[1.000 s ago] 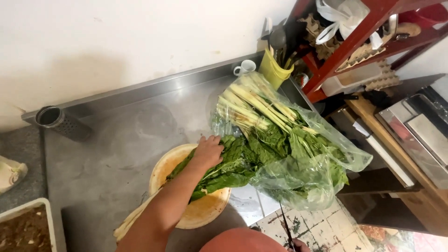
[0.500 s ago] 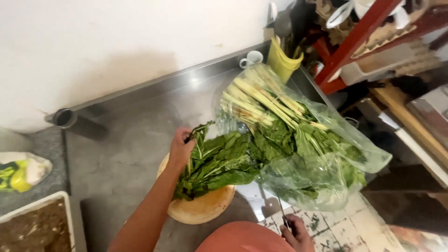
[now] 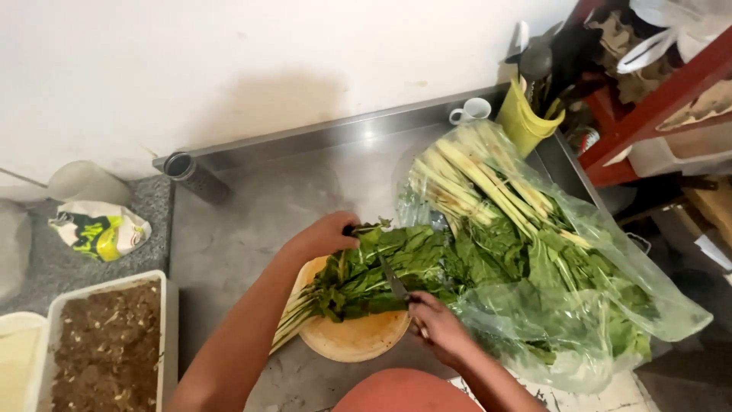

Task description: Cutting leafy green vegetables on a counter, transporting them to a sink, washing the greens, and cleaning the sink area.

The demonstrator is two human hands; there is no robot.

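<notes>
The left hand (image 3: 324,236) is pressing down on a bundle of leafy greens (image 3: 374,275), fingers curled over the top of the bunch near its middle. The bundle is lying across a round wooden chopping board (image 3: 354,336), pale stalk ends sticking off the board toward eight o'clock, dark leaves running toward three o'clock. The right hand (image 3: 438,328) is clamped around the handle of a knife (image 3: 394,281), and the blade is slanting up toward eleven o'clock and resting on the leaves just beside the left hand. The two hands are sitting near each other with the greens between them.

At two o'clock from the board, a large clear plastic bag (image 3: 579,305) is lying open on the steel counter (image 3: 252,229), stuffed with more of the same greens, white stalks pointing toward twelve o'clock. Beyond it, at the counter's far corner, a yellow utensil holder (image 3: 526,122) is standing beside a small white cup (image 3: 471,111). Over at eight o'clock, a white tray (image 3: 164,305) of brown chopped matter is sitting at the counter's edge, and a crumpled white-and-yellow packet (image 3: 99,229) is lying on the grey stone ledge at ten o'clock.
</notes>
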